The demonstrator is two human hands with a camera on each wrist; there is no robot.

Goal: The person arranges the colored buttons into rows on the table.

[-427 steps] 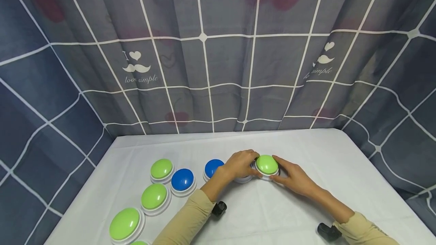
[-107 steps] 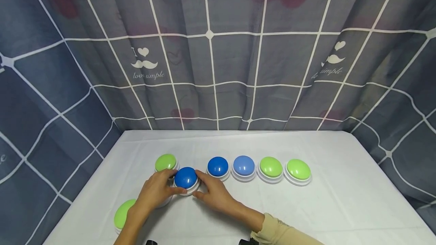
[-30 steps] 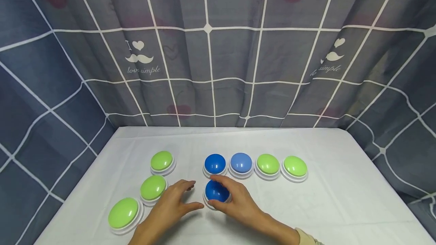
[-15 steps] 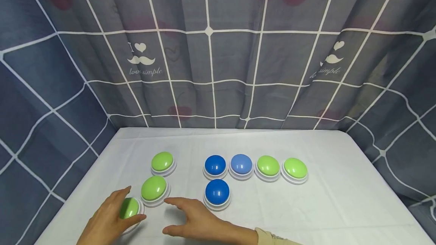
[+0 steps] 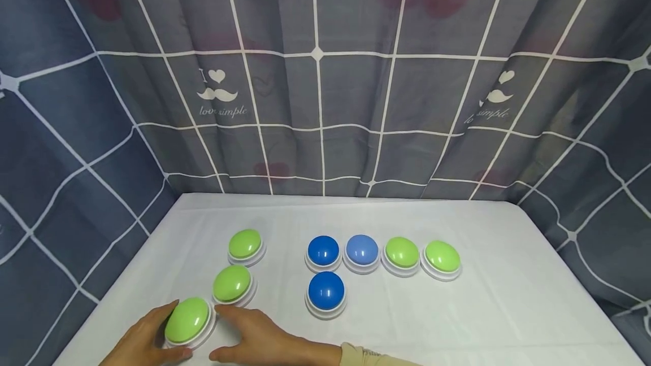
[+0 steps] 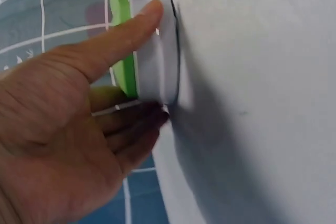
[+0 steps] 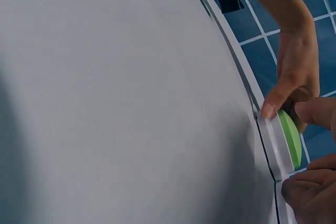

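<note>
Several round push buttons with domed caps and white bases stand on the white table. At the front left, my left hand (image 5: 147, 338) holds the base of a green push button (image 5: 187, 321), its thumb along the near side and its fingers round the far side. In the left wrist view my thumb presses that white base (image 6: 152, 61). My right hand (image 5: 264, 335) is at the button's right side with thumb and fingers spread; its index fingertip is close to the rim, and contact is unclear. Behind it stand a green button (image 5: 231, 284) and another green button (image 5: 245, 244).
A back row holds a dark blue button (image 5: 323, 251), a lighter blue button (image 5: 362, 250), a green button (image 5: 402, 253) and another green one (image 5: 442, 257). One dark blue button (image 5: 326, 291) stands before the row's left end. A grey checked curtain (image 5: 346, 95) encloses the table.
A dark blue button has moved from beside the left greens to before the row. Both hands have left it and moved left to the front green button. The row gained a green button earlier.
</note>
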